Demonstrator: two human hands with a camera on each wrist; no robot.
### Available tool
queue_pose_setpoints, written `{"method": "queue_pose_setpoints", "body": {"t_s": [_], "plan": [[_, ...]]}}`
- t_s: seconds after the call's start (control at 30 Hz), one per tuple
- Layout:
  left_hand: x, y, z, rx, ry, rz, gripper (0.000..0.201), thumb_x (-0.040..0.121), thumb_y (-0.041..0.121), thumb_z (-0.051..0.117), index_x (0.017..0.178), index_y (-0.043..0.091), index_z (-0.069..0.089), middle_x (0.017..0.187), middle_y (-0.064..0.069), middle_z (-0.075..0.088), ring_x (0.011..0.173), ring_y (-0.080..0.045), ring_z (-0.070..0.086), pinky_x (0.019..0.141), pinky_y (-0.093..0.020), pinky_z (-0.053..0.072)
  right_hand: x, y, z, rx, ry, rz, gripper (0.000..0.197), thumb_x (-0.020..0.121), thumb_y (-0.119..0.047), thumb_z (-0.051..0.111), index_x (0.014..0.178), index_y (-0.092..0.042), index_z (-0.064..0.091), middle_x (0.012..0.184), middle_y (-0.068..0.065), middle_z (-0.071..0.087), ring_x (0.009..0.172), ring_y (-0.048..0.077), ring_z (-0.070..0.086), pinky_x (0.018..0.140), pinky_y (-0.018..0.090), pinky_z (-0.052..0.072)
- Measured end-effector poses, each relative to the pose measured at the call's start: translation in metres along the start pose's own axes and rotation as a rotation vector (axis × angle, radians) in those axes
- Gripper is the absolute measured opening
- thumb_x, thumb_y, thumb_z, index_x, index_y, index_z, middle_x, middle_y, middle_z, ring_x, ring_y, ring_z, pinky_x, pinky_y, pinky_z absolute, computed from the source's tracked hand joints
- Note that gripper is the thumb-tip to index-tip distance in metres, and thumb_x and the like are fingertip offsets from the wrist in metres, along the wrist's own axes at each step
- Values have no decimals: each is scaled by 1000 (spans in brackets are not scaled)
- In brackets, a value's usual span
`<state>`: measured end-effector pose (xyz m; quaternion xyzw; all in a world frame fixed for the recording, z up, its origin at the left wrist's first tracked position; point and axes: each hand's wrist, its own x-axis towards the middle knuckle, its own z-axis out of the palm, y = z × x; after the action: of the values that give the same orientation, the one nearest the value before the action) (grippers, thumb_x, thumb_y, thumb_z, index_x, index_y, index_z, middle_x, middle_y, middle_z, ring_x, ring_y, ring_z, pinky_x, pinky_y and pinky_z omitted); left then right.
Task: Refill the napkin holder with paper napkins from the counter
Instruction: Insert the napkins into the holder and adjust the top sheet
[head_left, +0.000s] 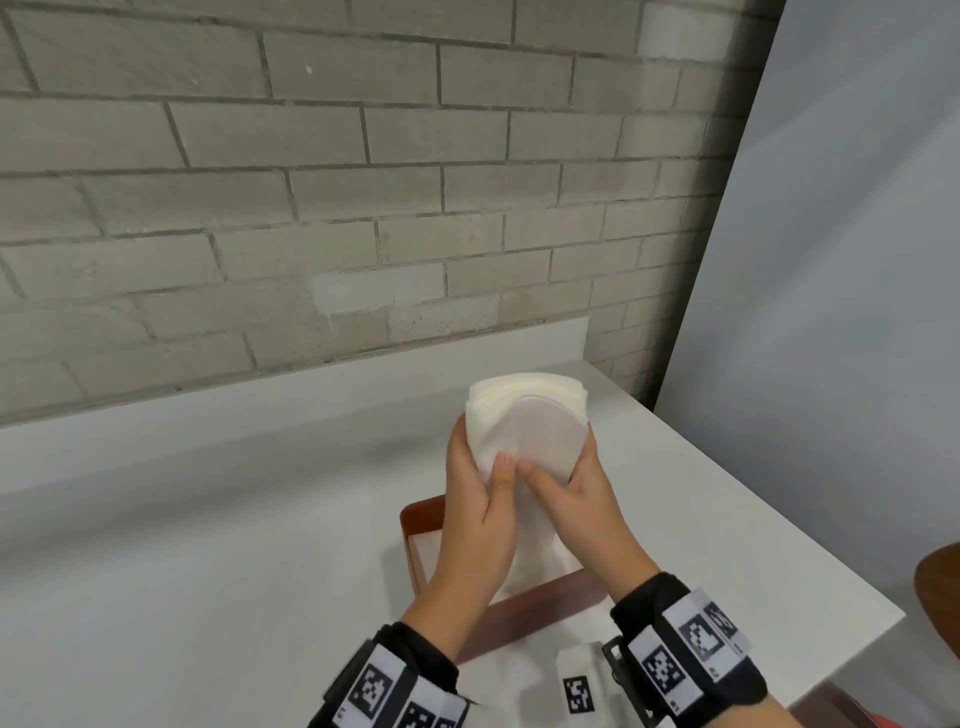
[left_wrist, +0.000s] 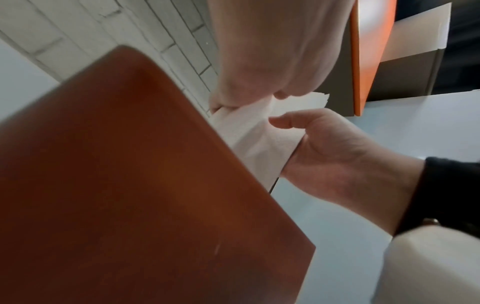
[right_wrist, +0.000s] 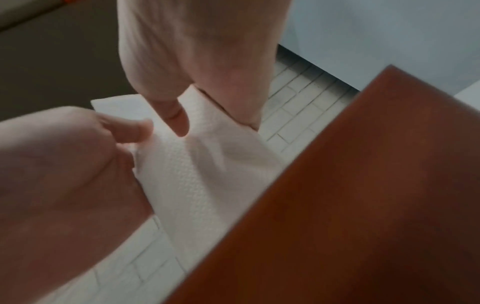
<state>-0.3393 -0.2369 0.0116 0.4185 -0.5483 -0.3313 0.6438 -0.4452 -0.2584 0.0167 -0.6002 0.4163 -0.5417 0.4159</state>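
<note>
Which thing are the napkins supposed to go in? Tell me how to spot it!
Find the white counter under the grey brick wall. Near its front edge, below the left hand and right hand gripping a white napkin stack, sits the napkin holder. It is the only reddish-brown thing on the counter, an open-topped box.

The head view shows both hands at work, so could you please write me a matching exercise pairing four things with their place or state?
Things:
1. napkin stack
2. brown holder
3. left hand
4. white counter

Descriptions:
A. under the holder
B. gripped between both hands
C. open-topped, on the counter beneath the hands
D. thumb pressed on the stack's near face

Pairs: 1-B, 2-C, 3-D, 4-A
</note>
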Motion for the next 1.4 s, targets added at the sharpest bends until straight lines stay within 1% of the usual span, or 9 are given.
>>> {"method": "queue_pose_setpoints", "body": {"t_s": [0.17,0.27,0.37,0.43,0.7,1.0,1.17,1.3,1.4], "plan": [[7,-5,-5,-83,13,-40,37,98,19,43,124,43,32,122,8,54,108,0,58,81,-11,49,3,3,-6,33,-27,-53,56,87,-9,67,128,-33,38,121,-14,55,107,-9,56,87,14,50],[8,-23,-11,48,-118,-199,39,97,18,47,127,36,30,125,9,49,115,-4,52,77,-7,46,3,19,-9,-59,-101,67,63,82,-16,73,129,-33,35,118,-24,51,105,-15,53,79,2,44],[7,-29,-18,207,-182,-253,43,98,17,45,137,23,25,127,5,46,120,-14,48,89,-16,41,5,26,-14,-109,-94,121,48,86,-11,67,120,-32,41,111,-21,54,110,2,56,72,3,45],[9,-24,-22,185,-183,-247,38,98,22,45,130,29,26,124,7,50,115,-10,52,91,-21,44,7,24,-17,-37,-64,113,41,86,-7,66,111,-34,48,109,-16,60,105,1,61,73,7,48],[8,-15,-25,71,-157,-272,26,97,34,40,121,29,30,112,18,50,99,10,49,71,0,44,4,27,-16,82,-177,204,61,76,-16,77,129,-24,48,120,-7,65,107,3,63,82,19,53],[9,-9,-27,135,-141,-238,20,98,29,43,115,27,34,103,15,53,92,4,54,64,-1,45,14,14,-26,62,-232,200,67,67,-25,80,127,-24,50,118,-2,67,109,16,64,82,25,55],[24,-1,-40,266,-286,-90,16,92,41,52,103,43,40,111,8,57,104,-11,59,85,-33,52,34,-55,-57,-342,-198,-114,79,61,-25,88,121,-45,41,114,-11,53,103,2,54,84,18,48],[39,20,-41,443,-388,91,15,94,34,50,105,35,41,106,7,55,97,-9,56,77,-24,47,40,-93,-55,-788,-405,-129,63,72,-27,81,121,-38,43,108,-12,58,96,9,56,78,27,50],[47,25,-42,496,-382,111,18,93,35,51,109,31,42,106,9,54,95,-5,55,75,-22,47,37,-90,-57,-777,-397,-85,46,80,-32,74,116,-32,46,103,-7,62,93,14,60,77,33,53]]}}
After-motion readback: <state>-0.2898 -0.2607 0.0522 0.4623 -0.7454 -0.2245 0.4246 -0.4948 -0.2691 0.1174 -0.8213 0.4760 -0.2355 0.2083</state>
